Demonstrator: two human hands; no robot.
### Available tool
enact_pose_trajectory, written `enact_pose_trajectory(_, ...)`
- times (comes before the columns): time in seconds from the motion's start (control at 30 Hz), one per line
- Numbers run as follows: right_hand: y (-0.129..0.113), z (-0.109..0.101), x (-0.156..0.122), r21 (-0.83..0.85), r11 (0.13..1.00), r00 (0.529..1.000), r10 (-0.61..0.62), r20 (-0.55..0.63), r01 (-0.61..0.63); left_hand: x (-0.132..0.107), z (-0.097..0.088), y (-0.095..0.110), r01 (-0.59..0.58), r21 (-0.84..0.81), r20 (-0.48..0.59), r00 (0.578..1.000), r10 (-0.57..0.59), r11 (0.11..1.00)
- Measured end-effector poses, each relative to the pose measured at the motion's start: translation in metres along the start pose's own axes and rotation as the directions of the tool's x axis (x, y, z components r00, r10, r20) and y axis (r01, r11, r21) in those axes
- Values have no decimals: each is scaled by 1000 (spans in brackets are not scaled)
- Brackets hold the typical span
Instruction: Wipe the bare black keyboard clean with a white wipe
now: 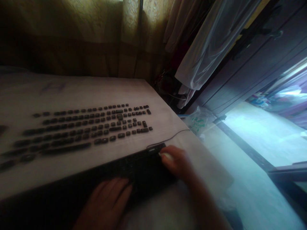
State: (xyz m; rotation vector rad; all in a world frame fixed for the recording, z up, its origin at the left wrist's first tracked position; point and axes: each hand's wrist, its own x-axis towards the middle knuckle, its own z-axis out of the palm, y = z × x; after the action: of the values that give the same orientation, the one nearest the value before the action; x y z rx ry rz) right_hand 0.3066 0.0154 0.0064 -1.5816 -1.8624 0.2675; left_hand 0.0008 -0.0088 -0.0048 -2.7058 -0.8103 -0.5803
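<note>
A black keyboard base (105, 174), its keycaps off, lies slantwise across the near part of the table. My left hand (107, 198) rests on the base's near side, fingers stretched out and close together, nothing visible in them. At the base's right end, my right hand (177, 159) is closed in a pinch round a small whitish thing (167, 156), too blurred to name, and touches the corner near the base's label strip. Beyond the base, loose black keycaps (81, 124) are set out in rows on the pale tabletop. Motion blurs both hands.
The pale table (96, 89) ends at a right edge, with a thin cable (177, 133) running over it from the base. Behind hangs a patterned curtain (96, 28). To the right are hanging white cloth (203, 54), a plastic bag (199, 121) and a tiled floor (242, 137).
</note>
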Motion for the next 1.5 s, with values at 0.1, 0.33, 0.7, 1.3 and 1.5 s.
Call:
enact_pose_trajectory(0.1, 0, 0, 0, -12, 1000, 1000, 5, 11, -5, -1, 2, 0, -7, -10, 0, 1000, 7, 1000)
enact_pose_trajectory(0.33, -2, -6, -5, 55, 989, 990, 136, 30, -138, 1, 1, 0, -7, 2, -14, 1000, 7, 1000)
enact_pose_trajectory(0.7, -7, 1, -4, -81, 986, 985, 154, 74, -148, 0, 4, -1, 18, -20, 7, 1000, -18, 1000)
enact_pose_trajectory(1.3, -1, 0, -7, -99, 994, 999, 46, 6, -45, -4, 3, -1, -5, 10, 41, 999, 5, 1000)
enact_pose_trajectory(1.5, 0, -2, -6, -162, 986, 999, 32, -10, -33, -2, 2, 1, 6, -8, 11, 1000, -6, 1000)
